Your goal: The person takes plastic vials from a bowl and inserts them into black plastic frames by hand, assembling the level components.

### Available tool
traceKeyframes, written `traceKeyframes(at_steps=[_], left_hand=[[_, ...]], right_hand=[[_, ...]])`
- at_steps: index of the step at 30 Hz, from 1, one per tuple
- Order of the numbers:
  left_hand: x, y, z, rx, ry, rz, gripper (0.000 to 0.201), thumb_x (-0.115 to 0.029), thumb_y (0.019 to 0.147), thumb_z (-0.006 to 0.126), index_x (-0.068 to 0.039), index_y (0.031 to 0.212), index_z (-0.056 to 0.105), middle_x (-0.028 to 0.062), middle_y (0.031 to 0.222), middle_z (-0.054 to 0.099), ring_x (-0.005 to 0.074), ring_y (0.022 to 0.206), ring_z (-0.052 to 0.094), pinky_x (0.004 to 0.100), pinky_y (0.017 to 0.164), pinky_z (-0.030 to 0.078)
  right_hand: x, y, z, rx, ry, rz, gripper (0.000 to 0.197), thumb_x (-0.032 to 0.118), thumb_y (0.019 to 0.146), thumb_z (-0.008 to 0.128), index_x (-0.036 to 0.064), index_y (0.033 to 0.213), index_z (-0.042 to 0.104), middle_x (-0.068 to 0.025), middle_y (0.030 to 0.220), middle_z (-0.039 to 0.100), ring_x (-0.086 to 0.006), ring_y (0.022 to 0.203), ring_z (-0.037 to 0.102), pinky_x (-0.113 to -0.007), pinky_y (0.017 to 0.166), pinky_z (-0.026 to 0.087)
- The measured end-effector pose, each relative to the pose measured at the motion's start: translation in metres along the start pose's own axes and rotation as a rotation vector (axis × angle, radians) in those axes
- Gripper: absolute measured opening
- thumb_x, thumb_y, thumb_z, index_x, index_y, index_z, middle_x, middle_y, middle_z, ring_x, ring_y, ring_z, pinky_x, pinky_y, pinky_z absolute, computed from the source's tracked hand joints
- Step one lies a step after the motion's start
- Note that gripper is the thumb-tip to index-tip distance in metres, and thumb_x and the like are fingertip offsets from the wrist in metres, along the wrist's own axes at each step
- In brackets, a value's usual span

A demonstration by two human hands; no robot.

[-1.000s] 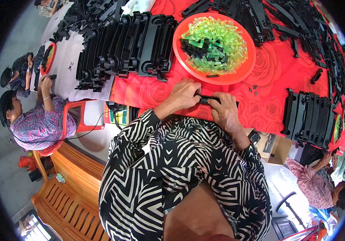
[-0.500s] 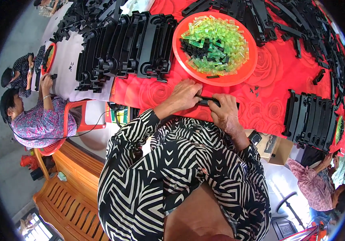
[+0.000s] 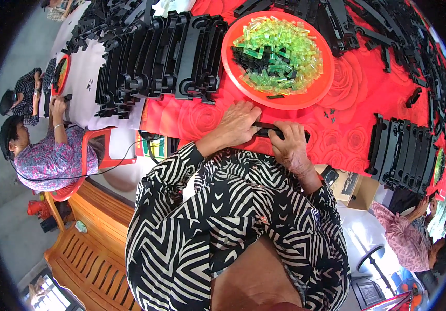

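Observation:
A long black plastic part lies at the near edge of the red tablecloth, held from both ends. My left hand has its fingers closed on the left end, knuckles up. On the right, my right hand grips the same part, with thumb and fingers bent over it. Just beyond my hands stands a round red tray, filled with small clear yellow-green pieces and a patch of small black pieces.
Rows of long black plastic parts stand at left and right. More black parts are heaped at the back. Tiny black bits lie on the tablecloth. Another person sits at left beside a wooden bench; a cardboard box stands below the table.
Both hands stay in nearly the same place on the black part. The view has shifted very slightly; nothing was let go.

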State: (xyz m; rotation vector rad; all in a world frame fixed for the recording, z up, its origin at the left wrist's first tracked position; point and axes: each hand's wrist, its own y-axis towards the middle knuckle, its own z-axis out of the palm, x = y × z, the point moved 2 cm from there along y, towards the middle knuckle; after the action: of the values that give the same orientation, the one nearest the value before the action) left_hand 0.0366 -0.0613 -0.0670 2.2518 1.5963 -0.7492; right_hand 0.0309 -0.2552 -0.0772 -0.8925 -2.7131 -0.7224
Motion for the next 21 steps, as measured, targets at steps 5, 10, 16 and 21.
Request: traceKeyframes(at_steps=[5,10,16,21], left_hand=[[0.003,0.005,-0.002,0.044,-0.055,-0.018,0.028,-0.022,0.073,0.072,-0.003,0.087,0.057,0.0164,0.091,0.057,0.0367,0.092,0.054,0.0492,0.077,0.043],[0.001,0.008,-0.006,0.134,-0.095,-0.091,0.025,-0.022,0.071,0.075,-0.006,0.081,0.058,0.0145,0.088,0.057,0.0356,0.091,0.055,0.0476,0.076,0.042],[0.005,0.004,0.001,0.091,-0.083,-0.059,0.025,-0.02,0.07,0.076,-0.007,0.08,0.057,0.0137,0.088,0.057,0.0352,0.09,0.054,0.0462,0.077,0.041],[-0.002,-0.009,-0.002,-0.099,-0.208,0.0,0.026,-0.019,0.072,0.074,-0.006,0.084,0.056,0.0124,0.091,0.057,0.0342,0.091,0.053,0.0451,0.078,0.04]], right_hand=[[0.001,0.003,-0.002,-0.027,0.078,0.055,0.028,0.011,0.068,0.063,0.0065,0.096,0.063,-0.0117,0.108,0.056,-0.0297,0.097,0.054,-0.043,0.083,0.042],[0.0,0.008,-0.002,-0.081,0.199,0.116,0.026,0.002,0.066,0.063,0.0046,0.092,0.062,-0.0111,0.103,0.06,-0.0291,0.092,0.056,-0.041,0.08,0.041],[0.003,0.004,0.002,-0.094,0.179,0.103,0.023,0.004,0.07,0.067,0.0059,0.092,0.061,-0.0095,0.102,0.06,-0.0278,0.09,0.056,-0.04,0.079,0.04],[0.004,0.003,0.001,-0.091,0.111,0.081,0.024,0.008,0.071,0.068,0.006,0.094,0.062,-0.0091,0.101,0.059,-0.0269,0.089,0.055,-0.04,0.079,0.04]])
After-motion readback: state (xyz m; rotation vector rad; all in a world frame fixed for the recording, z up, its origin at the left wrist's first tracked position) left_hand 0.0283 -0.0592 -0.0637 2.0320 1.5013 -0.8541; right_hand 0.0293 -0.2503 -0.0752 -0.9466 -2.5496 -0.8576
